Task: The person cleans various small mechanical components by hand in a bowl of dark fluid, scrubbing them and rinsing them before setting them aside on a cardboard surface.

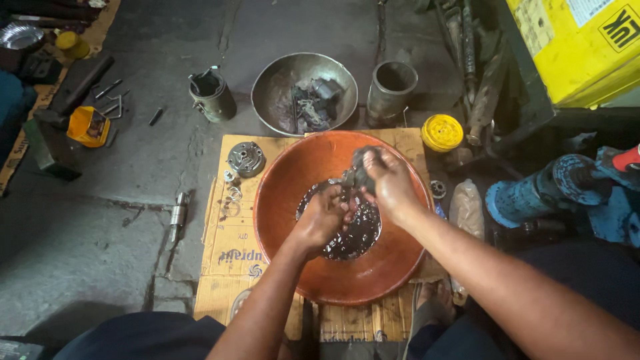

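- I'm looking straight down into an orange basin (400, 267) in the middle of the frame, sitting on flattened cardboard (230, 250) on the floor.
- A pool of dark oily liquid (360, 233) lies in its bottom.
- My left hand (323, 217) is curled closed at the pool's edge, fingers wet; it meets a small metal part (347, 179), though I cannot tell how firmly it grips.
- My right hand (390, 183) is clamped on a dark rag (363, 160), pressed against that same part just above the liquid.
- The part looks stiff and fairly heavy for its size, and I'd judge it slick with oil; best held around its body with the whole hand, not pinched.
- The rag is soft and soaked, so it should bunch easily.
- Upper centre: a steel bowl (273, 100) with dark metal pieces in it, a grey cylinder sleeve (390, 90) just right of it.
- Left of the basin, a round toothed cover (246, 159) rests on the cardboard.
- A yellow cap (442, 132) sits at the basin's upper right.
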